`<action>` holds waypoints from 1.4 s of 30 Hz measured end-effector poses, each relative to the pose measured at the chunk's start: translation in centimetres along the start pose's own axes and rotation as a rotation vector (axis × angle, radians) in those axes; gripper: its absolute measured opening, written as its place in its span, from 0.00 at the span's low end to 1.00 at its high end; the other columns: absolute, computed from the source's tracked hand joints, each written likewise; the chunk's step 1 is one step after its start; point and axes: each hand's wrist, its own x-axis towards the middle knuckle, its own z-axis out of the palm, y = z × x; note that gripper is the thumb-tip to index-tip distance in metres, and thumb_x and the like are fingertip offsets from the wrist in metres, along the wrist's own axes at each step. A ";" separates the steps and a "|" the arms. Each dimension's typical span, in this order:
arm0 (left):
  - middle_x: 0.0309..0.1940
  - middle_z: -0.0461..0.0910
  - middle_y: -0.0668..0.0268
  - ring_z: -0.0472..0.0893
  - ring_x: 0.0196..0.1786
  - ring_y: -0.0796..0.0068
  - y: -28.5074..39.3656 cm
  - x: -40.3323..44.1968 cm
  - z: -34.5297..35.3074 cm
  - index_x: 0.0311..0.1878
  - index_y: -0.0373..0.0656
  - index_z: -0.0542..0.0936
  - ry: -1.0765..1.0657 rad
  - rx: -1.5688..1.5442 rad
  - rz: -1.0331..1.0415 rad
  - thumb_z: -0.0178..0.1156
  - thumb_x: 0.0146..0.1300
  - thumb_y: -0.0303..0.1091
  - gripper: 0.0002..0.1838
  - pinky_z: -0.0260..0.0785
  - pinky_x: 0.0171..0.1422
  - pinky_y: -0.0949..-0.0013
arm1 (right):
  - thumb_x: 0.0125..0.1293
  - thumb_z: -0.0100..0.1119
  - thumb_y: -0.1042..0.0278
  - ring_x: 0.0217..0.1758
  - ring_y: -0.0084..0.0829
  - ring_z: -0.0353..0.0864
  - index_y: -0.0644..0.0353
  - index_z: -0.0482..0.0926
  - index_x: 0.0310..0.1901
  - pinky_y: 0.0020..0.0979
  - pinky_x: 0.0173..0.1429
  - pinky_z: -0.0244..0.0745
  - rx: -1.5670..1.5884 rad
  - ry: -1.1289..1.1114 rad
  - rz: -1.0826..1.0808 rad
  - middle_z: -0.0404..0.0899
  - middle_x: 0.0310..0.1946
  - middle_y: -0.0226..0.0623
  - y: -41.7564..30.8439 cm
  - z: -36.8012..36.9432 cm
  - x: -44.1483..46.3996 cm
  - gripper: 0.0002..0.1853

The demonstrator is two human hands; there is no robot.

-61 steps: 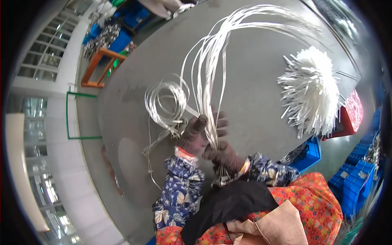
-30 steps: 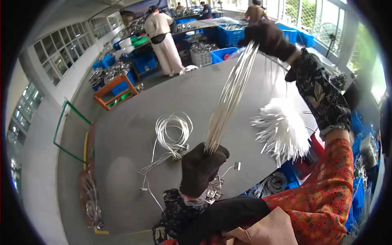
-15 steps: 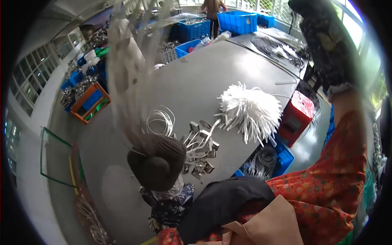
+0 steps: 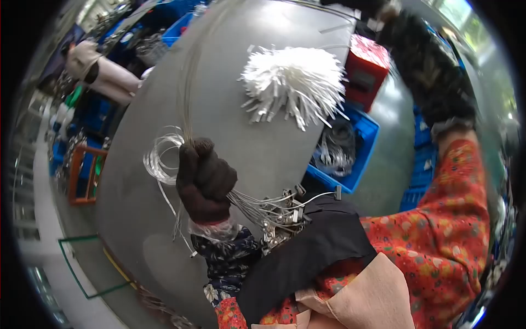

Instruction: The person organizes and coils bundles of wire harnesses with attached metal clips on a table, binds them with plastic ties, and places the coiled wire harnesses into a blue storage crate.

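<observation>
My left hand (image 4: 205, 178), in a dark brown glove, is closed around a bundle of thin grey wires (image 4: 255, 205). Small metal pieces (image 4: 282, 227) hang on the wire ends beside my wrist, close to my black apron. From the top of the fist the long strands rise, blurred, toward the upper edge. My right arm reaches up and away at the upper right; only a dark, smeared part of my right hand (image 4: 359, 4) shows at the top edge, its fingers not readable. A loose coil of pale wire (image 4: 163, 159) lies on the grey table (image 4: 219, 104) left of my fist.
A heap of white strips (image 4: 296, 82) lies on the table, with a red box (image 4: 368, 71) beyond its right side. Below the table edge stands a blue crate (image 4: 361, 148) holding coiled wire. A person's pale sleeve (image 4: 112, 77) is at the far left side.
My view has turned and tilted down. The wire bundle, widely blurred before, is now a narrower strand above my left fist. The right arm has swung inward along the top.
</observation>
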 end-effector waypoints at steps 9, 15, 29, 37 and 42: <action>0.15 0.57 0.80 0.56 0.12 0.86 -4.1 3.0 -8.3 0.52 0.36 0.78 0.199 -0.266 -0.457 0.46 0.77 0.48 0.22 0.54 0.16 0.74 | 0.67 0.60 0.46 0.50 0.28 0.79 0.62 0.78 0.56 0.34 0.52 0.76 1.895 -1.010 0.559 0.82 0.45 0.38 -19.1 16.2 -34.3 0.27; 0.15 0.58 0.79 0.56 0.11 0.85 -3.0 5.0 -4.3 0.51 0.34 0.77 0.227 -0.079 -0.339 0.48 0.77 0.46 0.21 0.52 0.14 0.75 | 0.65 0.62 0.52 0.48 0.26 0.78 0.64 0.79 0.54 0.32 0.52 0.74 1.876 -1.057 0.322 0.82 0.45 0.34 -20.9 13.8 -34.9 0.24; 0.21 0.63 0.73 0.65 0.21 0.81 -3.3 2.6 -9.9 0.58 0.28 0.70 0.101 -0.327 -0.296 0.48 0.76 0.40 0.21 0.60 0.27 0.72 | 0.60 0.63 0.63 0.42 0.26 0.80 0.60 0.83 0.38 0.30 0.47 0.74 1.843 -0.987 0.377 0.81 0.34 0.34 -22.7 12.9 -32.9 0.10; 0.22 0.62 0.75 0.64 0.22 0.81 -5.3 1.7 -12.8 0.61 0.27 0.69 0.013 -0.519 -0.160 0.49 0.75 0.41 0.24 0.59 0.30 0.71 | 0.64 0.56 0.59 0.43 0.28 0.80 0.59 0.81 0.42 0.31 0.48 0.72 1.392 -0.627 -0.068 0.82 0.36 0.36 -24.2 7.4 -29.3 0.13; 0.20 0.59 0.75 0.59 0.19 0.81 -5.7 1.3 -13.3 0.60 0.30 0.70 0.158 -0.481 -0.167 0.48 0.75 0.42 0.23 0.54 0.26 0.70 | 0.63 0.57 0.60 0.43 0.38 0.81 0.60 0.81 0.42 0.38 0.47 0.73 1.494 -0.955 0.618 0.80 0.34 0.44 -25.6 6.5 -28.3 0.13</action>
